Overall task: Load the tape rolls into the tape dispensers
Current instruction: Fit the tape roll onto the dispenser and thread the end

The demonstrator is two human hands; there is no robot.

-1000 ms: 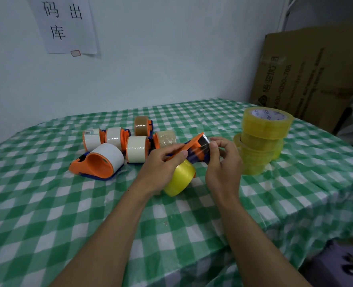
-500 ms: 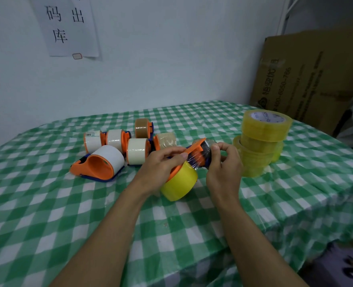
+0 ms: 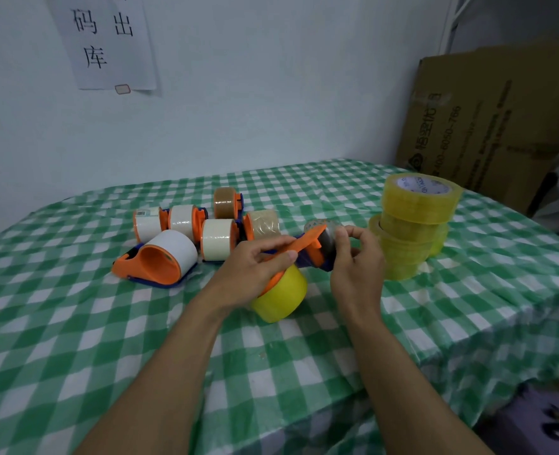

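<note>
My left hand point(image 3: 255, 274) grips an orange and blue tape dispenser point(image 3: 307, 249) above the table, with a yellow tape roll point(image 3: 281, 295) seated in its lower end. My right hand point(image 3: 357, 257) pinches the clear tape end at the dispenser's front roller. A stack of yellow tape rolls point(image 3: 412, 224) stands just right of my right hand. Several loaded dispensers point(image 3: 186, 238) with white and tan rolls lie in a cluster behind my left hand.
A green and white checked cloth point(image 3: 107, 323) covers the table. A large cardboard box point(image 3: 494, 126) leans at the back right. A paper sign point(image 3: 107, 41) hangs on the wall. The table's front right edge drops off near my right forearm.
The dispenser's front end has tipped up a little and the yellow roll sits lower. My right fingers have shifted on the tape end at the roller.
</note>
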